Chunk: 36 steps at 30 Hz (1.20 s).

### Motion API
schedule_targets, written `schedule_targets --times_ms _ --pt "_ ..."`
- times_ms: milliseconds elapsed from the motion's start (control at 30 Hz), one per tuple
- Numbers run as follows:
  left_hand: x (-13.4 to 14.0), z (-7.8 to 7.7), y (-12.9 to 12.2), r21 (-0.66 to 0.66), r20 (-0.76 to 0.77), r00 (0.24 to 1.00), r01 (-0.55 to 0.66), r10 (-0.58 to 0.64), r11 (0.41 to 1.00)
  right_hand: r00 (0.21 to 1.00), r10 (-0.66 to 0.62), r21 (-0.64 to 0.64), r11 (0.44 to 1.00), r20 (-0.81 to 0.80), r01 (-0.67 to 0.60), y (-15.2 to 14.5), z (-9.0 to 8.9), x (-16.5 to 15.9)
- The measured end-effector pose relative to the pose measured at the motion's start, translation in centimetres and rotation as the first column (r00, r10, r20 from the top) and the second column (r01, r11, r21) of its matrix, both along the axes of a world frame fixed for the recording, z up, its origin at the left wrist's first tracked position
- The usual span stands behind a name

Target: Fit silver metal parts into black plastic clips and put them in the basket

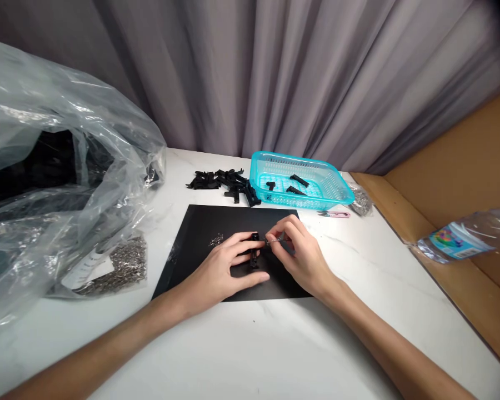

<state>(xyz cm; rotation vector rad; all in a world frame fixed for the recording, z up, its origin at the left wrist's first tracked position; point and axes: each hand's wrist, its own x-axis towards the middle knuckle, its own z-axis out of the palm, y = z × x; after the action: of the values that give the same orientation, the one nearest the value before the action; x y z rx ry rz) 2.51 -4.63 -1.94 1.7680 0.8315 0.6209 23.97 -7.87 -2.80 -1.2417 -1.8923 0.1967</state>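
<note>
A small black plastic part (254, 261) lies on the black mat (208, 222). The fingers of my left hand (229, 264) reach across it and hold it against the mat, with the thumb close to its near end. Just right of the part, my right hand (295, 250) is closed in a pinch on a thin silvery metal piece (275, 240). Its tip is close to the left fingertips; whether it touches the part is hidden. A little heap of tiny metal pieces (216, 240) lies on the mat beyond my left hand.
Black plastic parts (229, 182) are piled behind the mat. A turquoise basket (341, 194) holds several more, with pink-handled thread snips (335, 214) before it. Left are a large clear bag (108, 105) and a bag of metal pieces (125, 264); right, a plastic bottle (462, 239).
</note>
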Motion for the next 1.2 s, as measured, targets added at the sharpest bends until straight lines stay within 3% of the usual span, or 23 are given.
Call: schedule_targets --times_ms 100,300,633,900,1200 --pt "0.0 -0.2 0.1 0.016 0.031 0.999 0.040 -0.041 0.999 0.999 0.008 0.002 1.000 -0.050 -0.007 0.3 -0.6 0.0" --pt "0.0 -0.9 0.1 0.022 0.060 0.998 -0.039 0.037 0.999 1.000 -0.006 0.029 1.000 -0.008 0.006 0.2 -0.7 -0.5" --pt "0.3 -0.4 0.3 0.157 -0.071 0.996 -0.050 0.062 0.986 0.992 -0.006 0.043 0.999 0.124 0.001 0.3 -0.9 -0.4" --pt "0.6 -0.5 0.4 0.180 -0.065 0.996 -0.045 0.058 0.983 0.946 -0.072 0.251 0.968 0.315 -0.011 0.6 -1.4 -0.6" --pt "0.4 -0.6 0.3 0.176 -0.064 0.996 -0.046 0.058 0.983 0.974 -0.027 0.133 0.991 0.225 -0.003 0.6 -1.2 -0.3"
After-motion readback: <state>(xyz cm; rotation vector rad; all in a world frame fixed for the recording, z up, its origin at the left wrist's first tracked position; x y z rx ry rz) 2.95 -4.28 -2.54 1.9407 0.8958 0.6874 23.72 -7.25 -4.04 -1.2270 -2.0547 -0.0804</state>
